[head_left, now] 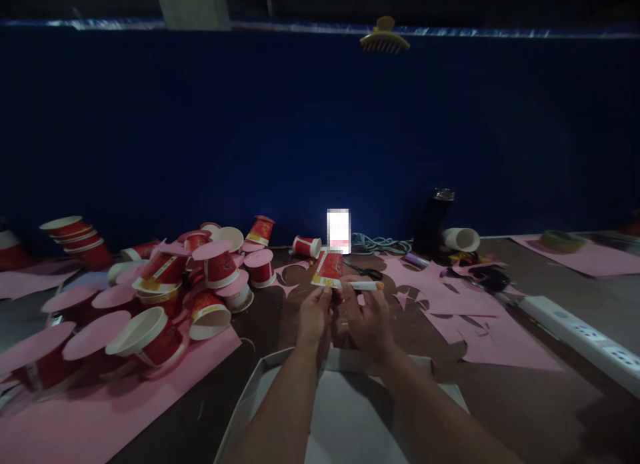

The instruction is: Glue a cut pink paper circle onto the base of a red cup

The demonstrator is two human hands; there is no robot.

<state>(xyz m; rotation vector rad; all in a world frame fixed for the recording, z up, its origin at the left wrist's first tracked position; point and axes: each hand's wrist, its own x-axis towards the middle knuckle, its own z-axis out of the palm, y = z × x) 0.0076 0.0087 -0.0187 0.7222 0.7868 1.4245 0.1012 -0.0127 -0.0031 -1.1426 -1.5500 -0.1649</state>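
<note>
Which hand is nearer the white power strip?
Right. The right hand, holding a marker, is left of the power strip; the left hand, holding a red cup, is farther left still.

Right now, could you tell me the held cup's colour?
The cup is red, with a yellowish band; head view.

- A heap of cups (pixel 165 284) is lying on the desk's (pixel 525 404) left side, partly on a paper sheet (pixel 100 411).
- A box (pixel 345 411) is sitting at the near edge, centre.
- A single cup (pixel 327 269) and a marker (pixel 367 285) are being held behind it, before the scissors (pixel 367 273).
- A power strip (pixel 580 331) is lying on the right, with a bottle (pixel 434 224) standing behind it.
</note>
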